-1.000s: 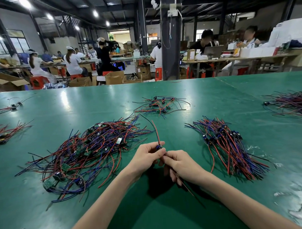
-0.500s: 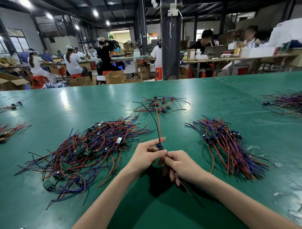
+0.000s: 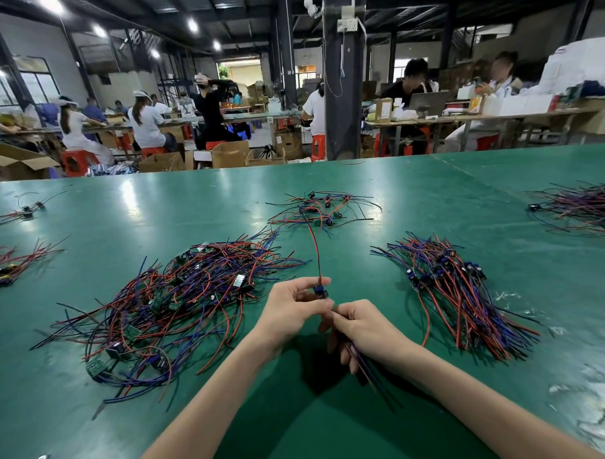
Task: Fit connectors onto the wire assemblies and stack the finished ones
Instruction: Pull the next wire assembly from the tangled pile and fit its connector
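The left hand (image 3: 291, 311) pinched a small blue connector (image 3: 319, 291) between thumb and forefinger, with a red wire (image 3: 315, 250) rising from it away from the person. The right hand (image 3: 366, 329), touching the left just below the connector, had its grip curled round thin dark leads (image 3: 368, 372) trailing back toward the body. The fitting looked mid-step — whether the part was seated could not be told. Right of the connector lay a fairly combed bundle (image 3: 456, 289), probably the finished stack; left of it sprawled a bigger tangle (image 3: 189, 294), likely unworked, so much seemed left. Just beyond the connector sat a small loose cluster (image 3: 322, 209). All rested on a glossy green counter (image 3: 355, 437), with a heap (image 3: 5, 267) far left of the connector and another heap (image 3: 590, 208) far right. Farther beyond it — a factory hall: a dark pillar (image 3: 340, 93), cardboard boxes (image 3: 228, 154), workers (image 3: 145, 124) seated at long counters
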{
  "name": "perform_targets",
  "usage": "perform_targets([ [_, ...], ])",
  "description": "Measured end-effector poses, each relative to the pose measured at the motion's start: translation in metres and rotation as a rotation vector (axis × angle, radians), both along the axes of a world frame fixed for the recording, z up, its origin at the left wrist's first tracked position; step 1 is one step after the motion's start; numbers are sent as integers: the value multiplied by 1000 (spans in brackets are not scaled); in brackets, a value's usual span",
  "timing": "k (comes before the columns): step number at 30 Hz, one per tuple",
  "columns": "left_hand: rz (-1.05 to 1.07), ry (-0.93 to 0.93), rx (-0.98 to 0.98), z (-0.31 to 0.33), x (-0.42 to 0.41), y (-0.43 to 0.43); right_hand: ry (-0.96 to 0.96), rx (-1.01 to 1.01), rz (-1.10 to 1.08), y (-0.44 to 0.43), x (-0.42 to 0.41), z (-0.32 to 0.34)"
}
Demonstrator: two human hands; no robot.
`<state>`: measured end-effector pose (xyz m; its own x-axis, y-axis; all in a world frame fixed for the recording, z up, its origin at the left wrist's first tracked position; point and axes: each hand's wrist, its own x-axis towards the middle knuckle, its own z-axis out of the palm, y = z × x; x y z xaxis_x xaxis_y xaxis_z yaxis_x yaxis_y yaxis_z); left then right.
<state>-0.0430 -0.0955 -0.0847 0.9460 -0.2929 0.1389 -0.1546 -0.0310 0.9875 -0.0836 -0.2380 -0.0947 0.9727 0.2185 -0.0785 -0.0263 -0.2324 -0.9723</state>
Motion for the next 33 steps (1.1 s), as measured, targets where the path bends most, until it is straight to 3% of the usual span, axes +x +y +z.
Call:
perform_targets([
  [13, 166, -53, 22, -9, 13, 2, -53, 19, -4, 4, -1, -6],
  [21, 347, 7, -74, -16, 30, 18, -57, 71, 65, 10, -9, -7],
  [25, 297, 117, -182, -14, 32, 17, 32, 132, 67, 6, -6, 1],
  [28, 240, 221, -319, -11, 32, 15, 250, 181, 171, 0, 2, 10],
  [33, 186, 328, -448, -8, 32, 10, 470, 494, 444, -20, 13, 15],
])
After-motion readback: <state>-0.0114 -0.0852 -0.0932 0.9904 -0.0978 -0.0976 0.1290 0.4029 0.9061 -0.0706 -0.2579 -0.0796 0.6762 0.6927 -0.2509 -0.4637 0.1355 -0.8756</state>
